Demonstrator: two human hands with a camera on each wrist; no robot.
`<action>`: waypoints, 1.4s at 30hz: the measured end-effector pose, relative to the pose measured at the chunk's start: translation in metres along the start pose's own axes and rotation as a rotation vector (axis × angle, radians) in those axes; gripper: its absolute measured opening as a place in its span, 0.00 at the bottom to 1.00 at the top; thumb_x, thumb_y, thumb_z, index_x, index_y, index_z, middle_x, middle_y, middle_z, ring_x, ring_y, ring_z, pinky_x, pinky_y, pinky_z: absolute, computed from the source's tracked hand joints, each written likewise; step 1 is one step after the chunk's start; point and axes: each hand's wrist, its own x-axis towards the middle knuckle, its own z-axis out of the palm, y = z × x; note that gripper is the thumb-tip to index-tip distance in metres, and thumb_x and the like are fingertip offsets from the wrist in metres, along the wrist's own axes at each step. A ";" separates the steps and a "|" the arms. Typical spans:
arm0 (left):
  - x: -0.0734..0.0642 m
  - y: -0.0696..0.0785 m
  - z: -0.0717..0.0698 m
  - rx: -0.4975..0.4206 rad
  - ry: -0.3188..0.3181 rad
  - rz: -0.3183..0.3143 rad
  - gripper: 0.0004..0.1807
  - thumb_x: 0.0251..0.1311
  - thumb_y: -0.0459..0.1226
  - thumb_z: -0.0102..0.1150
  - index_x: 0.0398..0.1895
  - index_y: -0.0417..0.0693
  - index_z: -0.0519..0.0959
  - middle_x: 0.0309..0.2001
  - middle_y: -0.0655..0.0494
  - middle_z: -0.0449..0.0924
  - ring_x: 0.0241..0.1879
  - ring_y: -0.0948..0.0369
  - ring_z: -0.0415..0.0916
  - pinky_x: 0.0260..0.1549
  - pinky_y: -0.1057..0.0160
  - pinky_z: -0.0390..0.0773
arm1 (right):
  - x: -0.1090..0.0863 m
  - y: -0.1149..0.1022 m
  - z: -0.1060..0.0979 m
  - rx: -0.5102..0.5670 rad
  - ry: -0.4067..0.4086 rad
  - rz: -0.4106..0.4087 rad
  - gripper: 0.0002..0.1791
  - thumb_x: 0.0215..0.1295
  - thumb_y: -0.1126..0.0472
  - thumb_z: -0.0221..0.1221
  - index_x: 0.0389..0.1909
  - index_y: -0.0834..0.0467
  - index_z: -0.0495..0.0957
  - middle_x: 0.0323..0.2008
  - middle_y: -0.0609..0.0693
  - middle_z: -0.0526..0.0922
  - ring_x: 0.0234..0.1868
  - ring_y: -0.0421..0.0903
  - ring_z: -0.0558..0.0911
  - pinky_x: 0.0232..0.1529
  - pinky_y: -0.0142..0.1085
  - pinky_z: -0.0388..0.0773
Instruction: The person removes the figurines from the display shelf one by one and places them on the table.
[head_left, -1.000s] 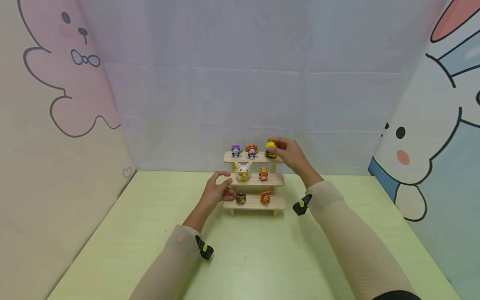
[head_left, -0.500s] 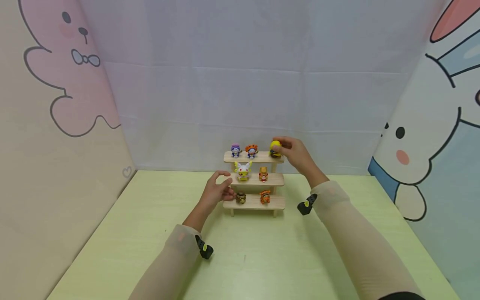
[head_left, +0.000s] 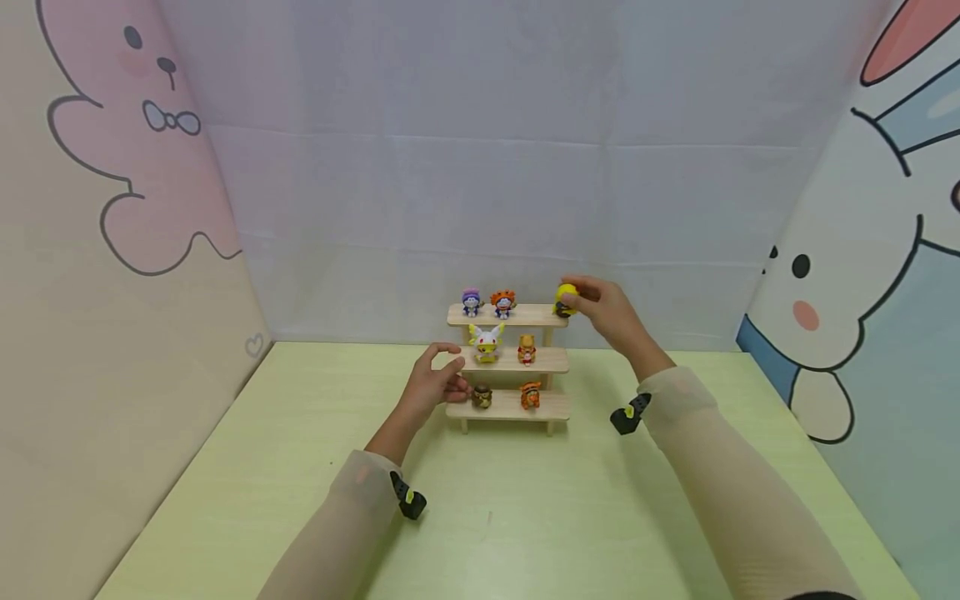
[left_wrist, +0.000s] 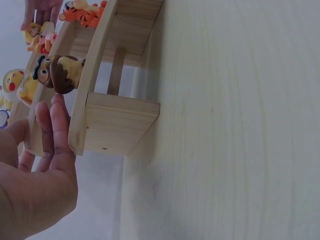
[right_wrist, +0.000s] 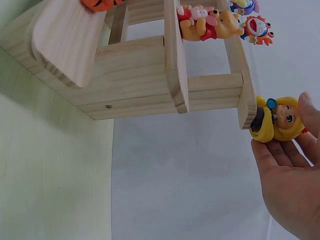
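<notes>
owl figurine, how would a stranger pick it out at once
On the pale green table stands a three-tier wooden shelf. The owl figurine is on its bottom tier, at the left, near the left hand. Brown wings distinguish it from the orange tiger figurine.

place: booth-like corner, home or studio cannot be told | table: is enclosed on three sides | behind table: creased pale cloth is hung | left of table: cartoon-animal panel is set | right of table: rabbit-printed panel is set | on table: toy figures are displayed on wooden shelf
</notes>
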 end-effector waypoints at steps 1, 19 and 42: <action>0.000 0.000 0.000 0.002 -0.001 0.000 0.18 0.77 0.40 0.57 0.65 0.49 0.70 0.23 0.51 0.81 0.25 0.59 0.83 0.28 0.63 0.87 | -0.001 0.001 -0.001 -0.001 0.001 -0.002 0.30 0.78 0.52 0.59 0.74 0.60 0.69 0.68 0.61 0.75 0.69 0.58 0.73 0.72 0.56 0.68; 0.001 0.000 0.000 0.006 0.006 0.000 0.18 0.76 0.40 0.57 0.65 0.50 0.71 0.24 0.51 0.81 0.25 0.59 0.83 0.29 0.63 0.87 | -0.010 0.016 -0.019 0.010 0.028 -0.010 0.30 0.77 0.52 0.59 0.73 0.62 0.70 0.64 0.62 0.78 0.64 0.58 0.77 0.72 0.55 0.68; -0.001 0.001 -0.001 -0.017 -0.012 -0.017 0.18 0.76 0.39 0.58 0.65 0.51 0.70 0.24 0.51 0.82 0.24 0.59 0.82 0.27 0.63 0.87 | -0.034 0.035 -0.025 0.043 -0.027 0.103 0.28 0.80 0.59 0.55 0.75 0.66 0.65 0.69 0.66 0.72 0.68 0.61 0.72 0.73 0.55 0.66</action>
